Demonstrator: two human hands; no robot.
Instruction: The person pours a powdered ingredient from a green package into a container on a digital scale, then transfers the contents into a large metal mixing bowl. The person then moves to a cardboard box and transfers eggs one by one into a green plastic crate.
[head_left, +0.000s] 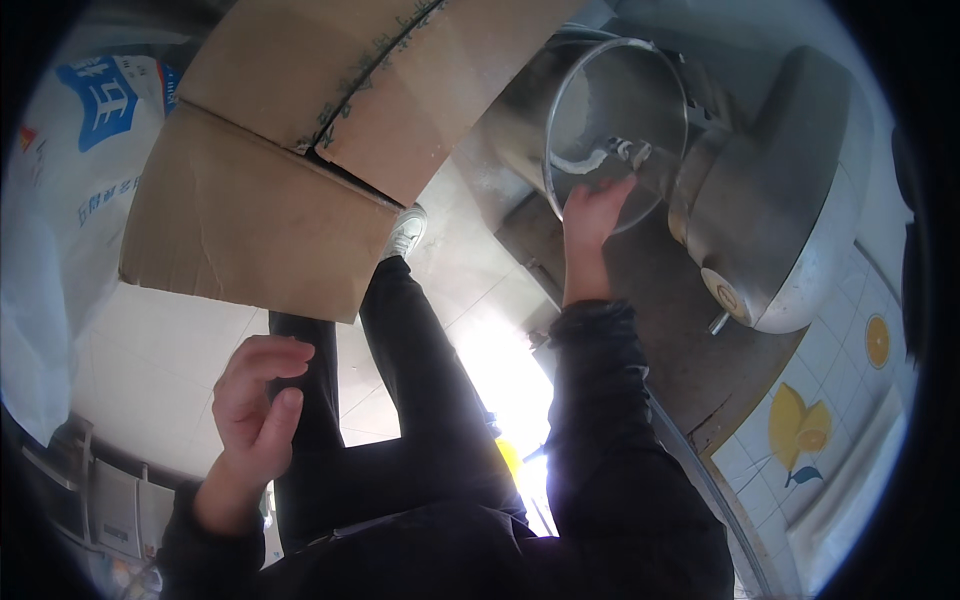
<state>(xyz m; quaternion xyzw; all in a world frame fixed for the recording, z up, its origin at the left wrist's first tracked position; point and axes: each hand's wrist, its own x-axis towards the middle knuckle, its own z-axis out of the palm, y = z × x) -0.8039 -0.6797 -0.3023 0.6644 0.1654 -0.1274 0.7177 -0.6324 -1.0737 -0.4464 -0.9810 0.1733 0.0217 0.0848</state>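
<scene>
My right hand reaches over the near rim of a metal mixing bowl, its fingers partly inside; whether they touch or grip anything is unclear. Beside the bowl stands a metal stand mixer, its head at the right and its attachment reaching into the bowl. White residue clings within the bowl. Raised at the lower left, my left hand holds nothing, with fingers curved and the thumb apart. Beyond it is a cardboard box with its top flaps meeting at a seam.
A large white printed sack stands at the left. A tiled wall with fruit pictures is at the right, beside the brown surface under the mixer. My white shoe is on the tiled floor near the box.
</scene>
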